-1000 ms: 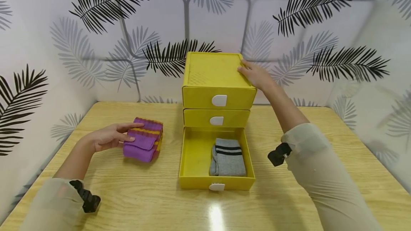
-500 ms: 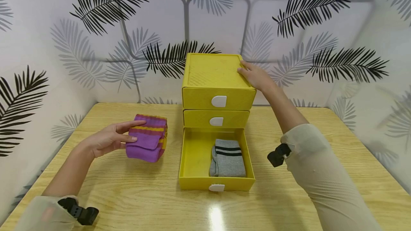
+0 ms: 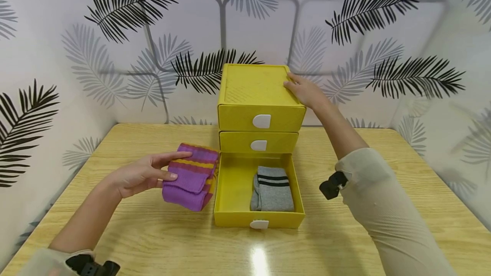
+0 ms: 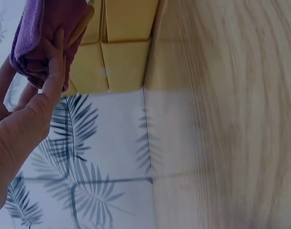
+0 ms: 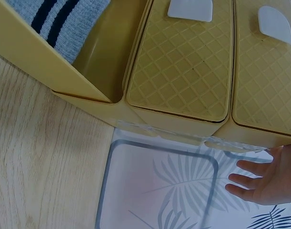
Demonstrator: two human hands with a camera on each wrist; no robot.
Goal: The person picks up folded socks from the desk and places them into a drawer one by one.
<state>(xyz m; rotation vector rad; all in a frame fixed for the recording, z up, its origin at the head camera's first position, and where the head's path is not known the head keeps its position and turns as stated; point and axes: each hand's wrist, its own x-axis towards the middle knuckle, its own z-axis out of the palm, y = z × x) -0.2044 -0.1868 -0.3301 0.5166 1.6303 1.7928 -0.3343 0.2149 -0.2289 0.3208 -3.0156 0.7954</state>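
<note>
Your left hand (image 3: 142,175) grips the folded purple striped socks (image 3: 192,176) with thumb on top and fingers curled beneath, holding them just beside the left wall of the open bottom drawer (image 3: 232,191). Past that wall from your grip, a folded grey sock with black stripes (image 3: 272,188) lies in the drawer's right half. Your right hand (image 3: 305,90) rests flat, fingers straight, on the top right edge of the yellow drawer unit (image 3: 255,88), whose two upper drawers are closed.
</note>
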